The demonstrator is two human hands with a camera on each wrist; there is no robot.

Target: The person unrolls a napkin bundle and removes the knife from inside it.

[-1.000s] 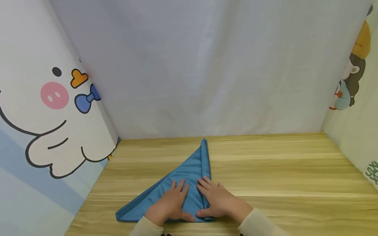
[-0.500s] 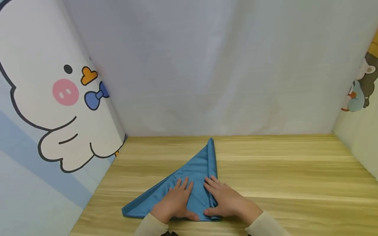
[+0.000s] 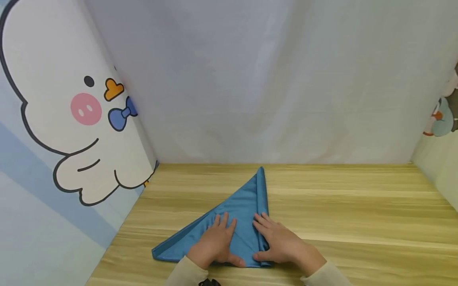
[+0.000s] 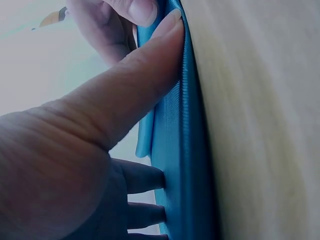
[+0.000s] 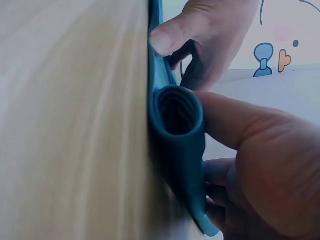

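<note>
A blue satiny cloth (image 3: 243, 200) lies as a triangle on the wooden table, its right edge wound into a narrow roll (image 3: 262, 192). My left hand (image 3: 216, 242) rests on the flat part with fingers spread and its thumb at the near edge. On the right, my right hand (image 3: 282, 242) touches the roll with its fingertips, thumb near the bottom corner. In the right wrist view the coiled layers show at the open end of the roll (image 5: 179, 150), thumb and fingers lying along it. The left wrist view shows the thumb pressing the folded edge (image 4: 172, 115).
The wooden table (image 3: 350, 206) extends to the right of the cloth. A pale curtain (image 3: 272, 83) hangs behind it. A printed white duck panel (image 3: 53, 111) stands on the left, and another printed panel (image 3: 438, 159) on the right.
The whole head view has shifted, so cloth and hands appear farther right. Both hands keep nearly the same places on the cloth, and its shape looks the same.
</note>
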